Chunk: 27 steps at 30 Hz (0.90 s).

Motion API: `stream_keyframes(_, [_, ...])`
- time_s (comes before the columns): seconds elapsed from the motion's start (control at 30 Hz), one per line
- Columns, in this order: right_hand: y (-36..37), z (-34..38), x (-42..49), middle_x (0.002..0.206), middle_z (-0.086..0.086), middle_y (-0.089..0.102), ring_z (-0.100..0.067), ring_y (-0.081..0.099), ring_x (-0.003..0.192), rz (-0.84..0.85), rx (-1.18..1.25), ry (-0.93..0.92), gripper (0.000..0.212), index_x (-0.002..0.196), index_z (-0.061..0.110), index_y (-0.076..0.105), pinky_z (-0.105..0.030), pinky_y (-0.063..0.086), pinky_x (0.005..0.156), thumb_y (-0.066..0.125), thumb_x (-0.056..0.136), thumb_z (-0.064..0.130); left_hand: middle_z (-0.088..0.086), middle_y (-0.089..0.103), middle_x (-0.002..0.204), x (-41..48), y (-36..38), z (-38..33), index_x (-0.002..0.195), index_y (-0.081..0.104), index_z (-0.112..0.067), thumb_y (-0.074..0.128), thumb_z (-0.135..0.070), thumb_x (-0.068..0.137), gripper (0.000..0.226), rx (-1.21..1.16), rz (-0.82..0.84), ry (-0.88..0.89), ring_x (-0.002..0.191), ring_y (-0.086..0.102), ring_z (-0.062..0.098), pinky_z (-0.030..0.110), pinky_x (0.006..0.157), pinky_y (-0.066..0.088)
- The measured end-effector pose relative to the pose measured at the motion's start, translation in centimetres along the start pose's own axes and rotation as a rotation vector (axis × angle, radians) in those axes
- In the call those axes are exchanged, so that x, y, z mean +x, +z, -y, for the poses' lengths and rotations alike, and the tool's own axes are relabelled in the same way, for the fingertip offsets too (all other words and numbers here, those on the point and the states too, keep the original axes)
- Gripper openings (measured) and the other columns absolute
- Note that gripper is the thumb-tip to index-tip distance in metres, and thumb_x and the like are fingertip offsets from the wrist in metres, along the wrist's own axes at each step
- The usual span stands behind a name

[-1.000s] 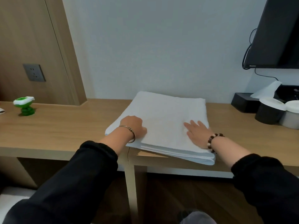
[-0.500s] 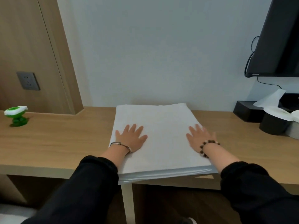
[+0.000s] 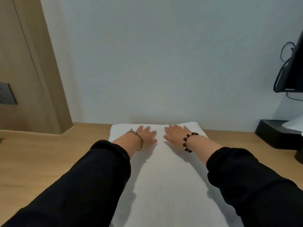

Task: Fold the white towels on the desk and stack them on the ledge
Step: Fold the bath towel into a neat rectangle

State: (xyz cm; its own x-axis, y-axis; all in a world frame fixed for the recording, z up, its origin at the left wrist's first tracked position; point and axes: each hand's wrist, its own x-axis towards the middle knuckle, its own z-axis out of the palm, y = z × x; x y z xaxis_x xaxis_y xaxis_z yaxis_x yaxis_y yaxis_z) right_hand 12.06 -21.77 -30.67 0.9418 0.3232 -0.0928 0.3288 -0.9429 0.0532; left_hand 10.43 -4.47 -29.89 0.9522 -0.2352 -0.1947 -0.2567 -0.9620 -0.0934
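Pressed flat on far end of white towel (image 3: 165, 185): left hand (image 3: 145, 136), right hand (image 3: 174, 134). Fingers straight, spread, gripping nothing. Towel directly beneath fingertips, lengthwise on desk (image 3: 41, 161).

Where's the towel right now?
Head view: the towel lies centred on the desk, far edge near the wall, left hand and right hand flat on it.

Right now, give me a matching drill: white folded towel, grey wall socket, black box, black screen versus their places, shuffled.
1 white folded towel
2 grey wall socket
3 black rectangular box
4 black flat screen

A far left, on wooden panel
B upper right edge of view
C on wooden desk, right end
D mid-desk, under left hand and right hand

Pairs: 1-D, 2-A, 3-C, 4-B
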Motion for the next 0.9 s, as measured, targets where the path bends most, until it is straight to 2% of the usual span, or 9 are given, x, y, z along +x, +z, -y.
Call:
stream_keyframes(0.1, [2.3, -3.9, 1.6, 0.16, 0.002, 0.001, -0.013, 0.001, 0.146, -0.023, 0.039, 0.037, 0.057, 0.152, 0.025, 0.004, -0.044, 0.001, 0.116, 0.015, 0.1, 0.046, -0.01, -0.013, 0.158, 0.5, 2.8, 4.1, 0.15, -0.002, -0.037, 0.021, -0.052, 0.099, 0.058, 0.03, 0.003, 0.04, 0.145, -0.012, 0.015, 0.056, 0.114, 0.001])
stream_keyframes(0.23, [4.1, -7.5, 2.0, 0.16, 0.004, -0.002, -0.01, -0.002, 0.146, -0.065, 0.033, 0.119, 0.058, 0.152, 0.027, 0.003, -0.043, -0.002, 0.116, 0.016, 0.1, 0.049, -0.012, -0.013, 0.158, -0.4, 4.9, 9.7, 0.15, -0.004, -0.036, 0.017, -0.053, 0.099, 0.058, 0.07, -0.071, 0.013, 0.145, -0.012, 0.011, 0.049, 0.115, 0.0])
stream_keyframes(0.3, [2.4, -7.1, 3.2, 0.16, 0.002, 0.006, -0.015, 0.006, 0.146, -0.028, 0.012, 0.098, 0.061, 0.152, 0.024, 0.009, -0.044, 0.004, 0.116, 0.028, 0.099, 0.049, -0.011, -0.004, 0.159, 0.6, 3.3, 9.8, 0.15, 0.004, -0.035, 0.021, -0.05, 0.1, 0.055, 0.061, -0.095, -0.025, 0.146, -0.006, 0.015, 0.05, 0.116, 0.004])
stream_keyframes(0.4, [-1.1, -6.4, 5.5, 0.154, 0.002, 0.027, -0.018, 0.027, 0.14, 0.088, 0.084, 0.008, 0.066, 0.148, 0.023, 0.025, -0.036, 0.023, 0.113, 0.056, 0.092, 0.038, -0.003, 0.028, 0.154, 3.6, 0.2, 7.7, 0.148, 0.024, -0.031, 0.042, -0.04, 0.098, 0.054, -0.088, -0.105, 0.012, 0.142, 0.023, 0.02, 0.039, 0.113, 0.018])
stream_keyframes(0.47, [-2.4, -6.2, 7.0, 0.146, 0.003, 0.038, -0.021, 0.038, 0.132, 0.214, 0.037, -0.026, 0.066, 0.143, 0.025, 0.034, -0.036, 0.032, 0.109, 0.066, 0.086, 0.033, 0.001, 0.043, 0.145, 5.4, -1.0, 7.1, 0.144, 0.036, -0.025, 0.057, -0.032, 0.092, 0.056, -0.096, -0.015, 0.089, 0.132, 0.04, 0.021, 0.032, 0.107, 0.028])
stream_keyframes(0.57, [-2.8, -6.2, 8.7, 0.133, 0.003, 0.049, -0.022, 0.049, 0.119, 0.384, -0.052, -0.003, 0.064, 0.136, 0.024, 0.041, -0.037, 0.04, 0.1, 0.071, 0.081, 0.035, -0.003, 0.057, 0.129, 7.4, -2.0, 8.3, 0.128, 0.053, -0.026, 0.068, -0.039, 0.083, 0.049, -0.107, 0.192, 0.049, 0.115, 0.054, 0.021, 0.037, 0.101, 0.039])
stream_keyframes(0.73, [-3.3, -7.1, 10.7, 0.126, -0.001, 0.057, -0.025, 0.053, 0.118, 0.599, -0.006, -0.029, 0.054, 0.128, 0.018, 0.051, -0.04, 0.041, 0.103, 0.074, 0.081, 0.032, -0.01, 0.057, 0.114, 9.6, -2.2, 9.6, 0.132, 0.046, -0.026, 0.071, -0.038, 0.082, 0.057, -0.175, 0.419, 0.036, 0.112, 0.055, 0.02, 0.038, 0.1, 0.041])
stream_keyframes(0.83, [-4.1, -7.2, 10.6, 0.119, -0.001, 0.062, -0.025, 0.058, 0.111, 0.584, -0.062, 0.01, 0.049, 0.119, 0.022, 0.057, -0.038, 0.046, 0.098, 0.079, 0.075, 0.028, -0.001, 0.062, 0.118, 9.5, -2.8, 9.7, 0.129, 0.051, -0.022, 0.074, -0.022, 0.079, 0.055, -0.18, 0.481, 0.014, 0.104, 0.059, 0.023, 0.037, 0.091, 0.046])
stream_keyframes(0.9, [-4.7, -7.2, 10.1, 0.103, 0.003, 0.067, -0.02, 0.064, 0.095, 0.487, -0.083, 0.03, 0.039, 0.102, 0.024, 0.062, -0.034, 0.051, 0.087, 0.083, 0.069, 0.027, 0.0, 0.067, 0.105, 8.9, -3.3, 9.5, 0.116, 0.061, -0.02, 0.078, -0.019, 0.073, 0.047, -0.145, 0.433, -0.027, 0.093, 0.063, 0.025, 0.037, 0.085, 0.05])
